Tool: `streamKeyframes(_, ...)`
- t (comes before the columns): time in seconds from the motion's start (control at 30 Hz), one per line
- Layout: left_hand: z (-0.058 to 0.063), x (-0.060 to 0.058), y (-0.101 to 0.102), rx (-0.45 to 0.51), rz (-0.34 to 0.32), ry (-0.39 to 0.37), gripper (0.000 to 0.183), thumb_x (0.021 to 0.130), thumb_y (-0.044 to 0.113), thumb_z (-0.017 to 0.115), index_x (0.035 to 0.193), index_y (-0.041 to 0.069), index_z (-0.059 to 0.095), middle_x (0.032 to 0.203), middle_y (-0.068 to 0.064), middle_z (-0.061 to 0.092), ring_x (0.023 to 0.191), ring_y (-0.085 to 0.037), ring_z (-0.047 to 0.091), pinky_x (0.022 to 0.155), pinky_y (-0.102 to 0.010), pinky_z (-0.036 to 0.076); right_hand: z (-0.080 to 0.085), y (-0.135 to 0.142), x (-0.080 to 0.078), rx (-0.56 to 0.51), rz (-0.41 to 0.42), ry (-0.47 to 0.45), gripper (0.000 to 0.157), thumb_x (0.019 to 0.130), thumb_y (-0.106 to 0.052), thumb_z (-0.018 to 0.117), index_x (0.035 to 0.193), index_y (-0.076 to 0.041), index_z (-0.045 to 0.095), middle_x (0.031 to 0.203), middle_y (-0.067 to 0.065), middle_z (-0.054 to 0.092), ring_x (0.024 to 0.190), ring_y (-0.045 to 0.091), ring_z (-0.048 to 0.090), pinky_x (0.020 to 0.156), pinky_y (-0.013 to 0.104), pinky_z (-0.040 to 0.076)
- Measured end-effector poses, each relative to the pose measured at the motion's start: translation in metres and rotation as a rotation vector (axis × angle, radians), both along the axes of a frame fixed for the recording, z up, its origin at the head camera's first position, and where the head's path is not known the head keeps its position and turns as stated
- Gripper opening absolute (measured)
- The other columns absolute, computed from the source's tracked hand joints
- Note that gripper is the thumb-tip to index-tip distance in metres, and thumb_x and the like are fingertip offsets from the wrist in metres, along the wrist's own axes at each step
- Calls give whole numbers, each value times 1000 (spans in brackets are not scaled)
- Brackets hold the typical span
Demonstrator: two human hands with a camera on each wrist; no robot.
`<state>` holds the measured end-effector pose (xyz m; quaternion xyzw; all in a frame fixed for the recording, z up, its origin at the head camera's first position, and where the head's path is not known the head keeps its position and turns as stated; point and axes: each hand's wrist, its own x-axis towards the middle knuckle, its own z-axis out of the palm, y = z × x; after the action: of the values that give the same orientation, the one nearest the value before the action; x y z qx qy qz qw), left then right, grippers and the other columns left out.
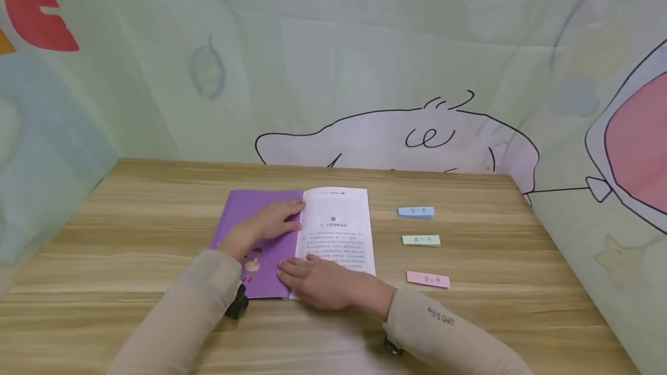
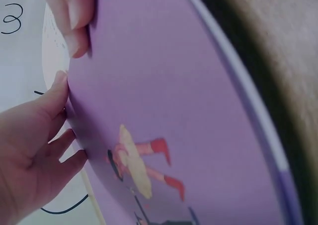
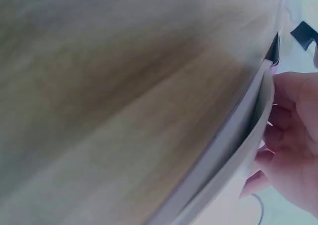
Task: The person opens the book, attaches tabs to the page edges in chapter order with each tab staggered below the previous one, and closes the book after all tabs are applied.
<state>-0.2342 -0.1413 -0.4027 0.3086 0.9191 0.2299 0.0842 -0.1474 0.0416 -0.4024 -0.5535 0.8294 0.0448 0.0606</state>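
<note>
the open book (image 1: 289,246) is half purple, half white with print.

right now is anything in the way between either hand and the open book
Nothing visible: the left hand and right hand both touch the open book near its fold. The blue strip, green strip and pink strip lie apart, to its right.

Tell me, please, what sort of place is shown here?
It is perhaps a small study corner or a play area for children, though I cannot be certain. A wood-patterned table stands before a pale backdrop with cartoon drawings, and an open book lies on the table.
</note>
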Motion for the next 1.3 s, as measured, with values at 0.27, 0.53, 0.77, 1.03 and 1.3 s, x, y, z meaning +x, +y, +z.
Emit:
streamKeyframes(0.27,-1,1,2,-19,39,-11,51,93,16,55,136,-8,40,143,-27,33,132,-41,29,109,-50,23,6,2,12,60,53,-20,48,101,-27,38,146,-13,32,151,1,27,137,14,25,108,40,29)
streamKeyframes(0.53,3,3,6,-38,17,60,43,91,12,58,131,-1,51,137,-30,39,128,-44,35,106,-52,28,10,21,8,-29,60,-43,44,97,-25,48,139,-10,44,144,3,41,132,13,36,104,35,37)
streamKeyframes(0.77,5,1,18,-90,-31,121,46,91,19,58,130,-5,50,136,-25,44,126,-39,40,106,-48,30,10,39,-17,-106,10,-77,45,96,-22,51,136,-3,46,141,9,43,132,18,38,104,35,36)
streamKeyframes(1.03,4,-3,26,-73,-66,62,52,90,19,60,132,-8,46,137,-32,38,127,-44,35,106,-52,28,4,42,-18,-88,-60,-126,49,98,-25,46,141,-2,37,147,11,33,135,25,31,106,43,33)
streamKeyframes(1.3,2,-3,25,-55,-66,55,53,90,21,59,133,-7,45,139,-31,36,128,-44,34,107,-52,26,3,43,5,-20,-24,-100,52,99,-30,44,145,-7,32,150,8,28,137,25,26,106,46,32)
